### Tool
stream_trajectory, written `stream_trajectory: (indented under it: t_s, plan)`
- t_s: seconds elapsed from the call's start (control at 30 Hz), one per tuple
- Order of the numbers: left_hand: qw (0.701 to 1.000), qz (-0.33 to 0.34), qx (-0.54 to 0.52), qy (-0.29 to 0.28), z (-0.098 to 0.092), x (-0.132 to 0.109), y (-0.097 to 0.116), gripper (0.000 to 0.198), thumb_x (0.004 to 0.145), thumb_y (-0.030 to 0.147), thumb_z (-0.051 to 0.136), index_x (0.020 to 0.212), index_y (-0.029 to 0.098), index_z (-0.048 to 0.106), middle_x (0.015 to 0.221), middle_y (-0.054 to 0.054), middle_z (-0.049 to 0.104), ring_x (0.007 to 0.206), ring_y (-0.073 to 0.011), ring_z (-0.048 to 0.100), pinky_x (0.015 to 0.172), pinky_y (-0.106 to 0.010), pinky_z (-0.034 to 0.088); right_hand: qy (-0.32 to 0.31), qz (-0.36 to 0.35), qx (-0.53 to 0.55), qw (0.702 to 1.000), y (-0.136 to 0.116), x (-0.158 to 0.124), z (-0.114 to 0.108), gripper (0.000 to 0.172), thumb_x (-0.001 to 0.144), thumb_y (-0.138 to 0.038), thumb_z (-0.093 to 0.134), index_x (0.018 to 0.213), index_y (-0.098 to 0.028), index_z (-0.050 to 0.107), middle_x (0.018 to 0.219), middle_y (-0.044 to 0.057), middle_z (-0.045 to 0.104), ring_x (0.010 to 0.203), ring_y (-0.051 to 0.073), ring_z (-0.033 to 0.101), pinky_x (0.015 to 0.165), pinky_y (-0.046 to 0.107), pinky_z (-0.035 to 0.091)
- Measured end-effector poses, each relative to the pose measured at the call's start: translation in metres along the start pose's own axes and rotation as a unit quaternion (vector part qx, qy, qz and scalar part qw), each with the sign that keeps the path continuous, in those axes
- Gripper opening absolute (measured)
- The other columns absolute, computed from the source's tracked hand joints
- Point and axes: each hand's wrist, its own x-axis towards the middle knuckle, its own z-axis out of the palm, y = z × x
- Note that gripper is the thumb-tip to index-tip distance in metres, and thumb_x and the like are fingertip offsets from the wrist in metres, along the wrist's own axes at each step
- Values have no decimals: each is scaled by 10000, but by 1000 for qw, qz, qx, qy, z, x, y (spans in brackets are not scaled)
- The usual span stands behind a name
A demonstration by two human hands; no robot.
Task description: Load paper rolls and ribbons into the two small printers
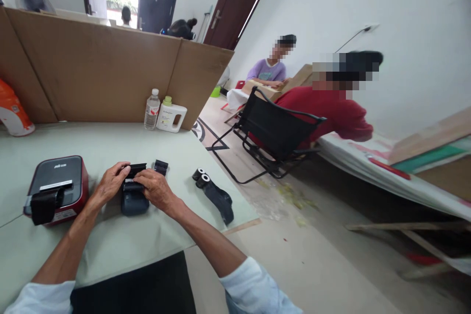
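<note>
Left hand (pixel 112 181), right hand (pixel 157 189), dark device (pixel 134 205) between them, touching both

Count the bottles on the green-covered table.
3: an orange-and-white bottle at the picture's left edge, and a clear water bottle beside a white handled bottle, both near the cardboard partition. More may stand out of view.
</note>
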Motion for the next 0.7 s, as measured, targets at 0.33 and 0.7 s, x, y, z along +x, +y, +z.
stream_trajectory:
  t_s: [0.33, 0.7]
  plan:
    - [1000, 2, 0, -5, 0, -1, 1, 564, 872, 617, 550, 1176, 176, 728, 1206, -105, 758, 1134, -298, 685, 1052, -425, 504, -30, 26, -7, 999, 1, -3, 6, 417, 799, 27, 578, 1093, -207, 759, 1154, 97, 770, 1055, 233, 694, 958, 350, 548]
    - [1000, -11, -7, -2, 0, 0, -2, 610, 846, 650, 565, 1196, 179, 731, 1216, -109, 758, 1134, -302, 686, 1040, -427, 507, -75, 74, -22, 994, -6, 7, -5, 316, 867, -28, 632, 1063, -227, 778, 1074, 67, 793, 1019, 216, 709, 902, 302, 528]
